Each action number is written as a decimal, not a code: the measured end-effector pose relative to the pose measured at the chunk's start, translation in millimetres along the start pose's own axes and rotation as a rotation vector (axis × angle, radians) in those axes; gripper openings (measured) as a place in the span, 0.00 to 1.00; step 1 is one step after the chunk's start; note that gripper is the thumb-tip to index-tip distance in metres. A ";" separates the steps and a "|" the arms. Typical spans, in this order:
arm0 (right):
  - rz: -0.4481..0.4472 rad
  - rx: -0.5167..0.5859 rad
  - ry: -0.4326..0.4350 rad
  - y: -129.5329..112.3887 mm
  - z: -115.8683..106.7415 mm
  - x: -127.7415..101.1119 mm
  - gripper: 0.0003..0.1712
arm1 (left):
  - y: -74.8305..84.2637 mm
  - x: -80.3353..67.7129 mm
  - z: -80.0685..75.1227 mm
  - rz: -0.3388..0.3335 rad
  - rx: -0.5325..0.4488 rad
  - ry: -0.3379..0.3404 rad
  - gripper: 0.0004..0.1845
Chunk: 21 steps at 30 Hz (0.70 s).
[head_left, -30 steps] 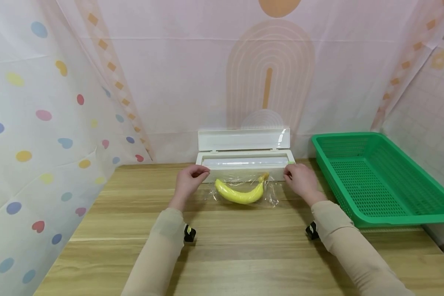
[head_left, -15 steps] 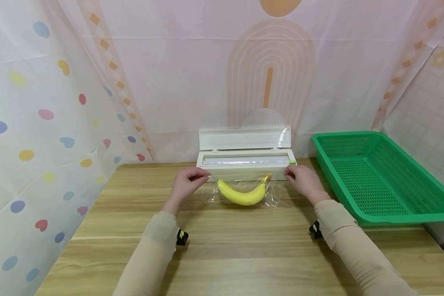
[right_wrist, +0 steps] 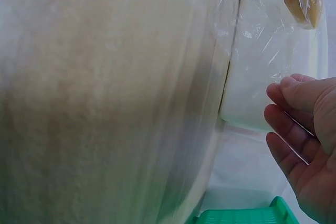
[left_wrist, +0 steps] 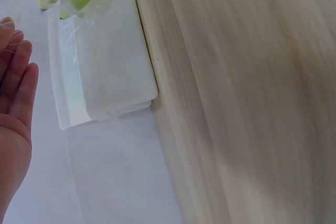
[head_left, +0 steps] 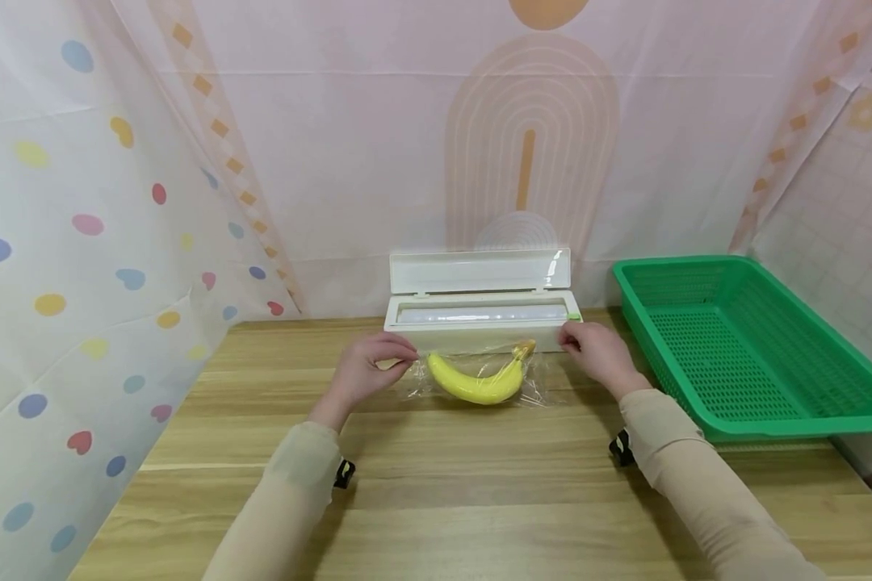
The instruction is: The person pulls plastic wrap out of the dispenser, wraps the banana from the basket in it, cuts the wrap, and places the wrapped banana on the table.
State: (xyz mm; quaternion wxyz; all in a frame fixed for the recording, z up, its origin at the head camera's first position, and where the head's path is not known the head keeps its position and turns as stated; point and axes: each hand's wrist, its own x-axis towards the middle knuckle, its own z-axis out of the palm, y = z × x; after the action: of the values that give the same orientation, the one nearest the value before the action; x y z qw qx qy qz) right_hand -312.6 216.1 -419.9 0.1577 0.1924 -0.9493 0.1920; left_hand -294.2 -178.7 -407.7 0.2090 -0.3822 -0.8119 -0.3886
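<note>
Yellow curved banana: lies on a clear plastic film sheet, long axis left–right, on the wooden table just near of the white open-lidded film dispenser box.

Left hand: pinches the film's left edge.

Right hand: pinches its right edge.

Change: left hand has drawn closer to the banana, now the nearer.

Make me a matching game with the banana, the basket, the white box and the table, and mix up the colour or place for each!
Things:
1. banana
2. basket
3. white box
4. table

Descriptions:
A. green, on the right side
B. lid open, behind the banana
C. yellow, lying on clear wrap
D. light wood, under everything

Pairs: 1-C, 2-A, 3-B, 4-D
</note>
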 end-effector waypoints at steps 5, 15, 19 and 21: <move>0.000 -0.023 -0.034 1.9 2.3 1.2 0.08 | 0.9 -1.0 0.5 0.142 0.018 -0.014 0.11; 0.029 -0.077 -0.126 0.5 6.4 6.5 0.08 | 8.1 -2.7 1.3 0.424 0.171 -0.044 0.13; 0.033 -0.109 -0.146 -0.6 9.0 7.8 0.08 | 17.8 -2.2 0.8 0.493 0.255 -0.101 0.14; 0.029 -0.119 -0.151 -1.8 10.5 8.7 0.09 | 21.7 -2.2 1.1 0.514 0.301 -0.130 0.15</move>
State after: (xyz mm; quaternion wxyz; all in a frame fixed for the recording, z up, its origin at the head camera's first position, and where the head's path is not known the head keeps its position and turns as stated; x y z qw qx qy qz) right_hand -321.9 207.5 -425.3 0.0939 0.1828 -0.9710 0.1225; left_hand -275.8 -170.0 -399.6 0.3024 -0.5641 -0.7486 -0.1730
